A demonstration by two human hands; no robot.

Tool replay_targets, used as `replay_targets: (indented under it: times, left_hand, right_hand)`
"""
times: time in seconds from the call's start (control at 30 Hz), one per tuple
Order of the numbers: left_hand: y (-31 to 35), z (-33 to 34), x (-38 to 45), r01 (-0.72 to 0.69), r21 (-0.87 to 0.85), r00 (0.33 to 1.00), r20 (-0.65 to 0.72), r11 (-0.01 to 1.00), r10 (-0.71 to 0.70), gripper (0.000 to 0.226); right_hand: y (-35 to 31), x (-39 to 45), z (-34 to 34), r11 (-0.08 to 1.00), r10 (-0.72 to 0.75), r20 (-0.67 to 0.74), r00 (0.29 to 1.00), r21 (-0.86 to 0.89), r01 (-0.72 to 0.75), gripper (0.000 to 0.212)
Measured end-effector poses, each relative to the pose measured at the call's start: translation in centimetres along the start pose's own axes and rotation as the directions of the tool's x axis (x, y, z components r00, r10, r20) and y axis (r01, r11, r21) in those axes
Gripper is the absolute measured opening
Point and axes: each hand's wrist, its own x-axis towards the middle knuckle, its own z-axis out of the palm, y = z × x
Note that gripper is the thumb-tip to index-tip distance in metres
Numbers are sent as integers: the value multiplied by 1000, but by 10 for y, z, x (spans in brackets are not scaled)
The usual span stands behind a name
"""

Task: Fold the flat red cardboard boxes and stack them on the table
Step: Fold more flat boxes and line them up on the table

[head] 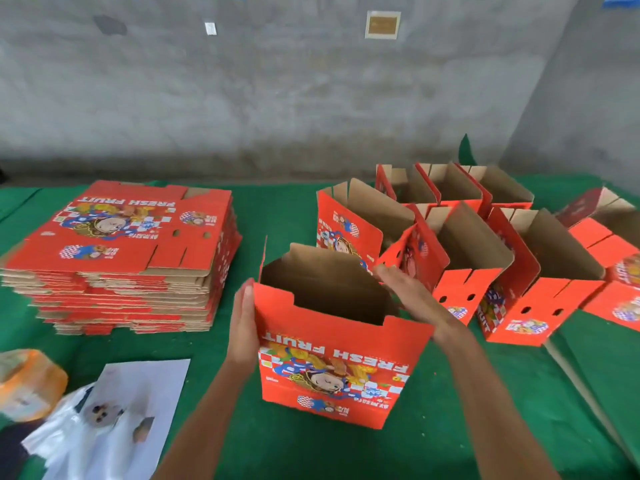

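Between both palms, upright on the green table cover (221, 438): an opened red "FRESH FRUIT" box (332, 362), mouth up, long axis left to right. Left hand (244, 327) flat on its left end, fingers straight and together; right hand (412, 296) flat along its right end, fingers straight, equally near. Just beyond to the right, folded boxes (502, 268) in rows. Far left, the flat stack (117, 265). Behind, a bare grey wall (277, 98).

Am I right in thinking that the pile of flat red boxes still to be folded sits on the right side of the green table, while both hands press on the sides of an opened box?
Not quite: the head view shows the pile of flat boxes on the left side of the green table. The rest holds: the left hand and right hand press on the sides of the opened box.
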Motion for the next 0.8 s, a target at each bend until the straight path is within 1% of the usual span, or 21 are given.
replay_targets:
  times: [0.07,0.1,0.13,0.17,0.23,0.3,0.33,0.37,0.4,0.43,0.47,0.5,0.53,0.57,0.6,0.63,0.67,0.7,0.73,0.77,0.8]
  left_hand:
    - [25,-1,9,-187,67,982,41,980,185,67]
    - [36,0,14,-279,119,959,80,953,271,60]
    - [45,0,18,-374,188,926,123,908,356,54]
    - [51,1,21,-468,242,882,177,850,436,50]
    - [58,4,19,-624,298,781,268,723,564,52]
    - [60,2,13,-704,345,710,336,621,619,52]
    - [59,-2,12,-751,376,660,393,544,640,52]
    - [61,-7,11,-805,410,590,469,429,658,52]
    - [62,-13,12,-847,448,514,551,286,658,53]
    - [64,-20,15,-862,486,456,617,146,641,52]
    - [67,-26,17,-847,532,426,653,22,627,51]
    - [71,-31,19,-803,591,428,663,-78,614,51]
    - [74,-34,20,-739,657,470,664,-152,582,50]
    - [76,-34,20,-665,719,560,658,-201,503,51]
    - [76,-33,17,-583,774,669,629,-245,395,53]
    - [73,-28,13,-508,809,755,584,-296,300,57]
    - [68,-23,9,-460,818,796,552,-345,247,60]
    - [62,-16,4,-452,812,804,550,-369,226,60]
    - [57,-8,0,-462,802,793,565,-380,228,59]
    - [52,1,-2,-459,799,789,567,-388,236,58]
    - [49,10,-4,-436,815,800,545,-381,252,61]
  right_hand:
    - [-1,-6,-4,987,-57,33,998,-147,61,63]
    - [1,-6,-7,980,-72,56,996,-180,81,56]
    - [3,-4,-9,974,-91,47,995,-204,99,48]
    - [5,-1,-11,967,-119,5,993,-228,117,44]
    - [3,6,-12,960,-177,-112,978,-240,146,36]
    - [0,8,-16,978,-170,-160,972,-152,146,28]
    - [0,8,-19,987,-150,-168,974,-81,138,24]
    - [3,8,-23,992,-127,-177,976,5,130,21]
    - [7,7,-27,985,-90,-179,980,126,114,21]
    - [11,7,-31,965,-52,-170,984,246,93,23]
    - [16,5,-35,938,-25,-162,986,337,80,26]
    - [22,4,-39,921,-17,-169,986,382,81,28]
    - [28,4,-41,916,-27,-197,980,388,103,30]
    - [32,4,-43,923,-58,-231,971,359,141,30]
    - [33,2,-40,934,-93,-252,963,312,172,32]
    - [32,1,-36,947,-124,-247,961,261,189,39]
    - [30,0,-30,951,-141,-210,967,243,192,50]
    - [29,1,-22,946,-139,-169,976,270,181,60]
    - [29,2,-14,935,-154,-145,977,300,192,66]
    - [29,2,-5,928,-180,-153,972,301,219,65]
    - [30,1,3,930,-218,-183,959,258,261,57]
